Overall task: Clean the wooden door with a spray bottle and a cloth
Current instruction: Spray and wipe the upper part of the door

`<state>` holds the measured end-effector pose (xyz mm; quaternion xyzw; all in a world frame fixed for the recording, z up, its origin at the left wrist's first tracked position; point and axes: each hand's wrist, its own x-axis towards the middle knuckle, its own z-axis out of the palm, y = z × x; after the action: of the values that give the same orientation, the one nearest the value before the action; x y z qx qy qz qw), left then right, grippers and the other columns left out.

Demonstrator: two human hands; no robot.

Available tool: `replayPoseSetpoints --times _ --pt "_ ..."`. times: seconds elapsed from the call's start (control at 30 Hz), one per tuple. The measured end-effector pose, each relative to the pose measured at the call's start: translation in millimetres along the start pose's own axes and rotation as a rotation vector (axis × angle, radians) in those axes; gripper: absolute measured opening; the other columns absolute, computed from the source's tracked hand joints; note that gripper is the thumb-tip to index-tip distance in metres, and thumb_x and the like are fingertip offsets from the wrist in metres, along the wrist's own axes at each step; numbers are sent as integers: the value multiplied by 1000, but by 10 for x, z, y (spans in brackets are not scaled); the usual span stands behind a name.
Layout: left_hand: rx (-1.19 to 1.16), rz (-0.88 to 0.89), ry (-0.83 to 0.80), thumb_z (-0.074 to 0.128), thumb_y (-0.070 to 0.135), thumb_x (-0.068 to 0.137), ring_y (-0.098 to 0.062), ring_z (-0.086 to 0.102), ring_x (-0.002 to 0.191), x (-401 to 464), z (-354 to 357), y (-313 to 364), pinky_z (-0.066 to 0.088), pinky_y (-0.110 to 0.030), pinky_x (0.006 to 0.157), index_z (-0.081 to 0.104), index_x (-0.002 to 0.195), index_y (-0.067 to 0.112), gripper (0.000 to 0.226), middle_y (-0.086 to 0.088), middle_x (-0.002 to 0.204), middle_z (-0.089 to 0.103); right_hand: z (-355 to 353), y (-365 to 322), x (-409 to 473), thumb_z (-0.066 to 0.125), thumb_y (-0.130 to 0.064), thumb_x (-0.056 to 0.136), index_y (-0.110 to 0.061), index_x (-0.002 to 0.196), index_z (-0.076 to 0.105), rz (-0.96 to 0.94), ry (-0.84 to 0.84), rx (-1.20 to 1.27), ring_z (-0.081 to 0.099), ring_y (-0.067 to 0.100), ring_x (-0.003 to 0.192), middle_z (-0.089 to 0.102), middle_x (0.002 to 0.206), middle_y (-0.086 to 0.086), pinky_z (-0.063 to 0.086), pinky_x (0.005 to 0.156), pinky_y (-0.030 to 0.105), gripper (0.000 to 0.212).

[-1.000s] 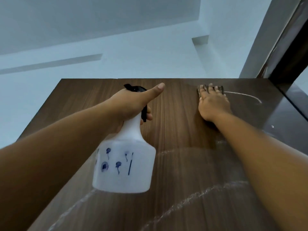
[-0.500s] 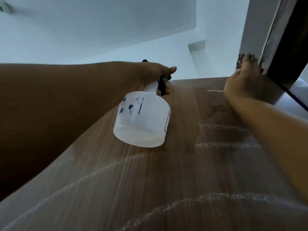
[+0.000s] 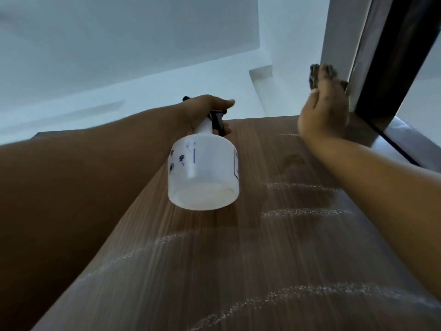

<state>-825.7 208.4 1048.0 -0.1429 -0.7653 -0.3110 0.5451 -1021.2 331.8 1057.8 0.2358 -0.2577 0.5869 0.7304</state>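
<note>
White ceiling looming above, I am gripping the spray bottle (image 3: 204, 173) in my left hand (image 3: 205, 109), clear of the wooden door (image 3: 238, 259), while my right hand (image 3: 325, 111) is pressing the cloth (image 3: 318, 72) flat-fingered at its top corner, probably wiping.

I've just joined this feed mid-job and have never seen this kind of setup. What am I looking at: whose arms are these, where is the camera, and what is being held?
No robot here: the one camera sits on a person's head, tilted up along a wooden door toward the ceiling. The arms are that person's own. The left hand grips the neck of a white spray bottle. The right hand presses a dark cloth near the door's top corner, beside the door frame. Curved whitish streaks cross the wood; they look like wiping marks.
</note>
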Motion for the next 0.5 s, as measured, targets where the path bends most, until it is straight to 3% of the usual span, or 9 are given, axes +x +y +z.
replayPoseSetpoints --times 0.1,0.17,0.27,0.33,0.43,0.5 --pt "-132 -60 -77 60 28 100 -14 65 44 -67 -149 -209 46 -16 38 53 81 9 28 -10 62 61 177 -161 -128 29 -17 100 -17 152 31 -78 -138 -140 19 30 148 30 158 5 14 120 40 53" --pt "-173 -75 -44 58 29 101 -13 65 44 -111 -272 -372 43 -16 35 52 82 11 26 -11 65 60 334 -356 -292 32 -18 101 -20 152 31 -137 -361 -192 15 33 148 28 159 3 16 119 43 51" --pt "-267 -73 -6 56 35 101 -13 65 45 -183 -502 -521 45 -15 36 56 83 12 29 -8 61 62 628 -794 -577 31 -25 100 -19 149 34 -386 -717 -322 18 31 147 27 159 7 16 119 43 50" --pt "-310 -111 -89 49 38 102 -12 62 39 -247 -629 -536 43 -15 35 56 82 11 34 -7 59 62 752 -1091 -668 32 -36 98 -17 149 35 -516 -883 -282 23 29 146 26 159 11 20 118 46 55" --pt "-270 -155 -162 46 39 102 -11 58 35 -270 -712 -571 42 -15 32 57 84 10 36 -7 59 63 873 -1165 -572 32 -31 101 -20 153 28 -599 -1006 -221 19 23 148 20 162 5 18 120 43 53" --pt "-238 -185 -112 53 41 98 -13 56 34 -289 -708 -571 43 -14 33 53 83 9 35 -9 59 63 892 -958 -400 27 -23 101 -21 154 25 -486 -970 -258 16 24 149 18 163 2 17 121 42 53"
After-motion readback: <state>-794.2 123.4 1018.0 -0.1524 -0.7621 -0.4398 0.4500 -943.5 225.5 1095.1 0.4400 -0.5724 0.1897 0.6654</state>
